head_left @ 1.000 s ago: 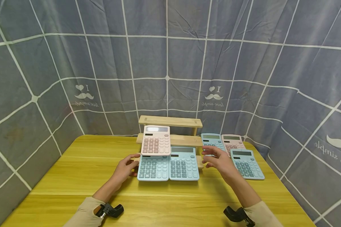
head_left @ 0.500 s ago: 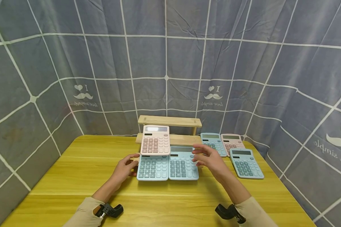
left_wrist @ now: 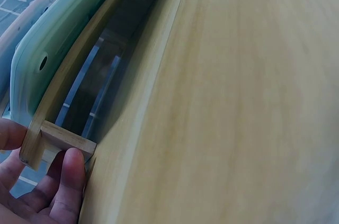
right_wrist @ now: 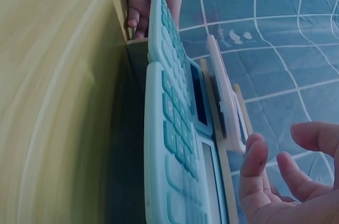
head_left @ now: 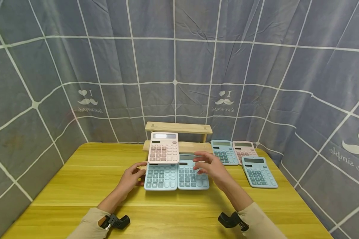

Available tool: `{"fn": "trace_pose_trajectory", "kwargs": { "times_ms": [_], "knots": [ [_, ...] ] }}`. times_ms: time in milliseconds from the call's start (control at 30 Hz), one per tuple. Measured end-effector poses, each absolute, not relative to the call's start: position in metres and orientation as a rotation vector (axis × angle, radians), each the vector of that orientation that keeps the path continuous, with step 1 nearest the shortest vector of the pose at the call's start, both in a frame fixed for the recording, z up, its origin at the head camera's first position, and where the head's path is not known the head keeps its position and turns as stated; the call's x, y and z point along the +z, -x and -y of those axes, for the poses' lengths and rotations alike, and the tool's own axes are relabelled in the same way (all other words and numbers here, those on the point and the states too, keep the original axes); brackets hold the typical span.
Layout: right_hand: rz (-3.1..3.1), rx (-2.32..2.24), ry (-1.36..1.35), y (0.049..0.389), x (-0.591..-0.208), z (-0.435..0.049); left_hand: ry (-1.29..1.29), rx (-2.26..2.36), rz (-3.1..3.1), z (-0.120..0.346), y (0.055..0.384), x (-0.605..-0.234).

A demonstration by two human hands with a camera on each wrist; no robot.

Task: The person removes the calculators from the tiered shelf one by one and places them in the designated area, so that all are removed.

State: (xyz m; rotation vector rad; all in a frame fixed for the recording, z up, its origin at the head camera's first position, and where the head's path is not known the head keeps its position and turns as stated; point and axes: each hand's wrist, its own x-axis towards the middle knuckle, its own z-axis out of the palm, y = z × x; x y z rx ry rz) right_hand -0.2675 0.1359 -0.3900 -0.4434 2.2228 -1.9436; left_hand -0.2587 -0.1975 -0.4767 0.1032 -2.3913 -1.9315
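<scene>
At the left end of the tiered wooden rack (head_left: 179, 127), my left hand (head_left: 131, 179) grips its lowest step; the left wrist view shows fingertips (left_wrist: 72, 168) against the wooden end piece (left_wrist: 69, 138). Two blue calculators, a left one (head_left: 160, 179) and a right one (head_left: 187, 176), lean side by side on that step. Above the left one a pink calculator (head_left: 163, 149) leans on the middle step. My right hand (head_left: 210, 167) hovers over the right blue calculator, fingers loosely bent and holding nothing. It hides part of that calculator's right side.
Right of the rack, a blue calculator (head_left: 224, 152) and a pink calculator (head_left: 242, 147) lie at the back of the wooden table (head_left: 77, 186). Another blue calculator (head_left: 259, 172) lies in front of them. A grey checked curtain (head_left: 155, 66) surrounds the table.
My right hand has moved left from beside the calculators at the right to over the right blue calculator on the rack. My left hand has stayed at the rack's end.
</scene>
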Motion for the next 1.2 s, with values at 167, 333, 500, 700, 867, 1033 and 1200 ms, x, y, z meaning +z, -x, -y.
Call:
{"fn": "trace_pose_trajectory", "kwargs": {
  "times_ms": [167,333,500,700,867,1033,1200],
  "knots": [
    [-2.180,-1.952,0.472,0.269,-0.388,-0.128,-0.099,-1.935,2.391,0.197,0.258,-0.477],
    [-2.141,-1.968,0.494,0.271,-0.387,-0.118,-0.104,-1.932,2.399,0.198,0.258,-0.476],
    [-2.119,-1.998,0.483,0.276,-0.389,-0.109,-0.107,-1.930,2.403,0.197,0.257,-0.476],
    [-2.125,-1.983,0.472,0.278,-0.390,-0.099,-0.103,-1.938,2.393,0.198,0.257,-0.476],
    [-2.168,-1.959,0.455,0.279,-0.392,-0.092,-0.096,-1.942,2.393,0.198,0.257,-0.476],
    [-2.183,-1.951,0.436,0.281,-0.393,-0.087,-0.103,-1.941,2.398,0.198,0.258,-0.476],
    [-2.165,-1.955,0.407,0.283,-0.395,-0.082,-0.101,-1.945,2.395,0.198,0.259,-0.477]
  ]
}}
